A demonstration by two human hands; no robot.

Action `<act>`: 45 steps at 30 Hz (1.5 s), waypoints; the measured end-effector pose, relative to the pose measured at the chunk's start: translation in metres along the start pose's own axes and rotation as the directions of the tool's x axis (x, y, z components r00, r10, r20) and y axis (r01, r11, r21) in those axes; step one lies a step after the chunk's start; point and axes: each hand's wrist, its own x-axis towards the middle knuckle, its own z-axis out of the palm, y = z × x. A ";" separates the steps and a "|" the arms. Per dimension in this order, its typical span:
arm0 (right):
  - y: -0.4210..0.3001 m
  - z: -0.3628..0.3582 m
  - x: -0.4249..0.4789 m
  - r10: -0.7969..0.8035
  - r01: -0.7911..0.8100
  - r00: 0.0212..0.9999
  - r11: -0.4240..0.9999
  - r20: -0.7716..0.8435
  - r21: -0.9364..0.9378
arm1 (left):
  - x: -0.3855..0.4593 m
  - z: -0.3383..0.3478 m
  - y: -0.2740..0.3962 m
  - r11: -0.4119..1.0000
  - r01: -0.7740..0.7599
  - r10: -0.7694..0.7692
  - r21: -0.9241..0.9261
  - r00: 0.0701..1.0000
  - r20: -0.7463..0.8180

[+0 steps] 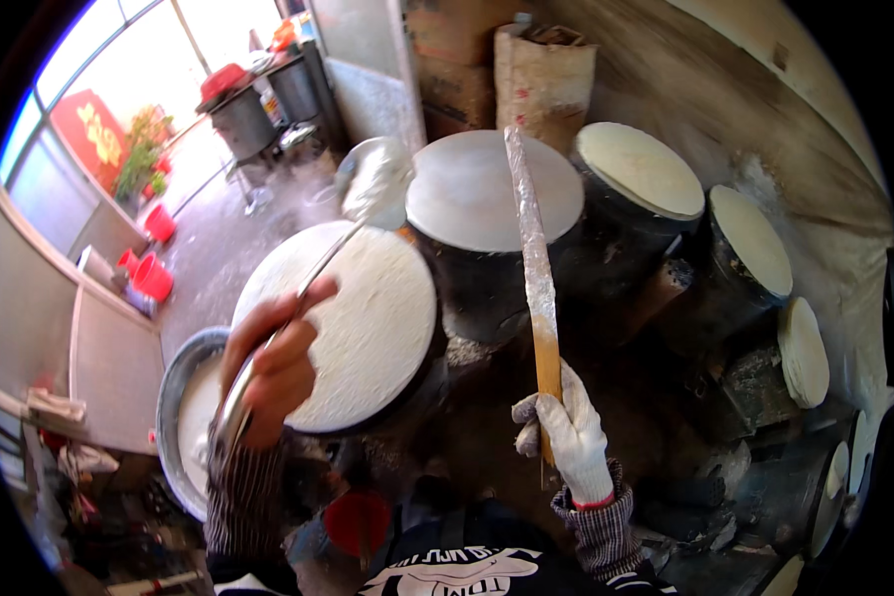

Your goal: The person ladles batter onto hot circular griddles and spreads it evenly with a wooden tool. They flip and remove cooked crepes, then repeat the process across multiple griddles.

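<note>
My left hand, bare, grips the handle of a metal ladle, whose batter-coated bowl points away from me at the near side of a white-smeared basin. Beneath this hand lies a round griddle covered with pale batter. My right hand, in a white knit glove, closes around a long wooden stick held upright in view, its far part coated in dried batter. Beyond the stick stands a round griddle with a smooth greyish top. A tub of white batter sits at the left, partly behind my left forearm.
Drum stoves with pale round sheets curve along the right, including another sheet-topped drum. A woven sack stands behind the far griddle. Red buckets line the left side, and a large metal pot stands at the back. A red container is near my body.
</note>
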 end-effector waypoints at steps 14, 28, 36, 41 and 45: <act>-0.009 -0.069 0.155 -0.105 -0.075 0.952 0.834 -0.289 -0.547 | 0.366 -0.128 -0.009 0.632 0.328 -0.102 0.702 0.933 -0.345; 0.011 -0.128 0.251 -0.467 -0.155 0.884 -0.242 -0.026 -0.958 | 0.389 -0.174 -0.035 -0.151 0.260 0.453 0.954 0.876 -0.167; -0.032 -0.151 0.233 -0.298 -0.066 0.941 0.302 -0.160 -0.951 | 0.385 -0.176 -0.018 -0.507 0.340 0.564 0.792 0.826 0.006; -0.047 -0.140 0.274 -0.432 0.002 0.896 0.242 -0.105 -0.970 | 0.378 -0.176 -0.012 -0.604 0.345 0.538 0.719 0.841 0.049; -0.009 -0.145 0.319 -0.376 -0.180 0.923 -0.229 -0.084 -0.957 | 0.367 -0.180 -0.006 -0.653 0.383 0.487 0.654 0.873 -0.026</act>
